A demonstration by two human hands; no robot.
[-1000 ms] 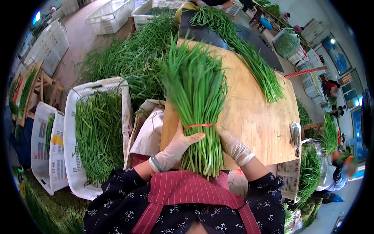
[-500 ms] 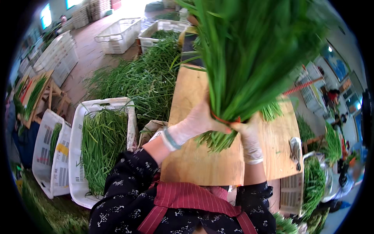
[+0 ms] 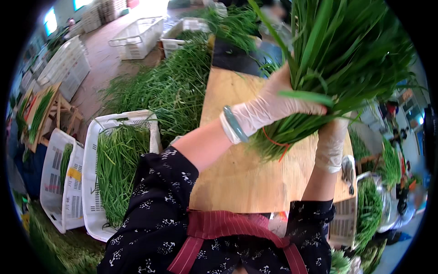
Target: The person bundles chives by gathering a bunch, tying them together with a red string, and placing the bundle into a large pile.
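Observation:
A large bunch of garlic chives (image 3: 351,59) is held up over the wooden board, its leaves pointing away to the upper right. My left hand (image 3: 285,98), in a thin white glove with a blue-green bangle at the wrist, is closed round the bunch from the left. On the near right side my right hand (image 3: 332,137), also gloved, grips it; its fingers are mostly hidden by the leaves. A red band (image 3: 273,140) circles the bunch near its cut ends, below my hands, with a loose tail hanging.
The wooden tabletop (image 3: 232,178) lies under my arms. To its left are a white crate of chives (image 3: 119,178) and a heap of loose greens (image 3: 182,91). A small bundled item (image 3: 348,171) rests at the board's right edge. Another person (image 3: 276,20) is at the far end.
The bunch has moved right and tilted further over. Both hands have shifted from the banded part up onto the leaves, leaving the red band exposed below them.

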